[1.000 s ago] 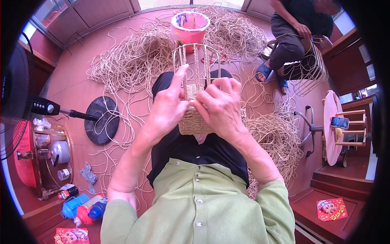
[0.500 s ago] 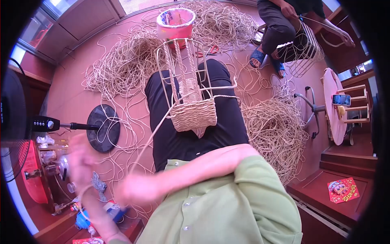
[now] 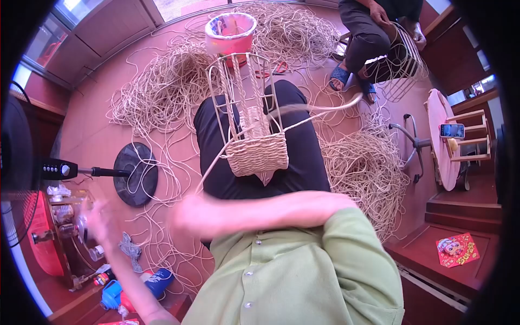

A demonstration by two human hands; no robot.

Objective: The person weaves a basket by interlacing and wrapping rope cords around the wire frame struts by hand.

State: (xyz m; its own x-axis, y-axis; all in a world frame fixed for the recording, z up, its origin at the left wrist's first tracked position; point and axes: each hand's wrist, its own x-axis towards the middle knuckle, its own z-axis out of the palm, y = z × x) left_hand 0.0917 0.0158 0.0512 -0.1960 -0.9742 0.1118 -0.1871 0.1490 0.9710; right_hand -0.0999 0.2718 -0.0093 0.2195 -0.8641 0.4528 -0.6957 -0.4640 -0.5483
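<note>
A partly woven basket [image 3: 257, 154] rests on my lap, its lower part covered in twisted cord and its bare frame rods rising toward the bucket. From its left side a cord [image 3: 212, 172] runs down to my right hand [image 3: 188, 215], which reaches across my body. That hand is blurred but looks closed on the cord. My left hand [image 3: 97, 219] is raised at the far left, off the basket; its fingers are smeared but appear apart, with no cord visible in them. At the basket's right, another cord strand [image 3: 325, 110] sticks out over my knee.
Heaps of loose cord [image 3: 363, 179] lie around my legs. A pink bucket [image 3: 230, 33] stands beyond the basket. To the left are a fan base [image 3: 135, 176] and a blue bottle [image 3: 111, 295]. At upper right, a seated person holds a wire frame [image 3: 398, 67].
My right hand has moved slightly up and right. My left hand has shifted left, and the cord loop near its wrist is no longer visible. The right-hand strand has swung outward.
</note>
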